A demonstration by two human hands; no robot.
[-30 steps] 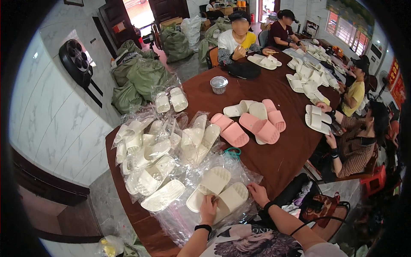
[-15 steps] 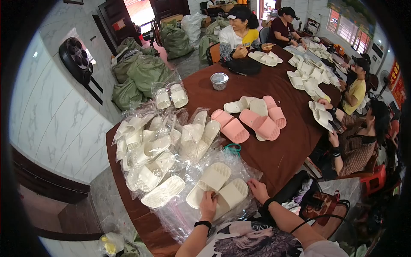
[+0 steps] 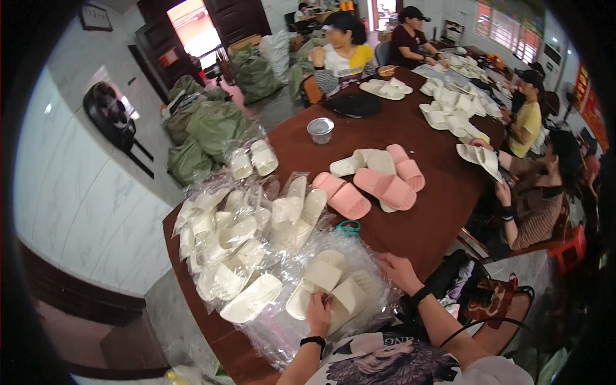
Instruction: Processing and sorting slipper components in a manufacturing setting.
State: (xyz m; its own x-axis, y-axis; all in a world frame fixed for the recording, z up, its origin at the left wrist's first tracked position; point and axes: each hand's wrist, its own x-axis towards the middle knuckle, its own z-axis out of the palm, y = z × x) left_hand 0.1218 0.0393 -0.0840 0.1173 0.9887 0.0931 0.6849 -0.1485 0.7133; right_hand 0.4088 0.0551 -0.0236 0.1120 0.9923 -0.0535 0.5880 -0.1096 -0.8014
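A pair of cream slide slippers (image 3: 323, 271) lies near me, with a clear plastic bag (image 3: 385, 298) around and partly over them. My left hand (image 3: 317, 313) grips the slippers at their near side, where the two meet, fingers bent between them. My right hand (image 3: 399, 272) pinches the bag's edge just right of the slippers. A single cream slipper (image 3: 253, 299) in clear film lies left of my left hand. Beyond it stretches a heap of bagged cream slippers (image 3: 239, 229). Green-handled scissors (image 3: 348, 226) lie just past the bag.
Pink slippers (image 3: 385, 188) and several cream ones lie mid-table on the brown cloth (image 3: 289, 149). Farther off stands a clear round tub (image 3: 320, 130). Co-workers sit along the far and right sides; one person holds a cream slipper pair (image 3: 479, 159). Green sacks (image 3: 215, 128) stand behind.
The clear film now lies farther over the cream slippers. My right hand stays at the bag's edge, its fingers more closed. The view has tilted slightly; a co-worker at the back has raised one hand.
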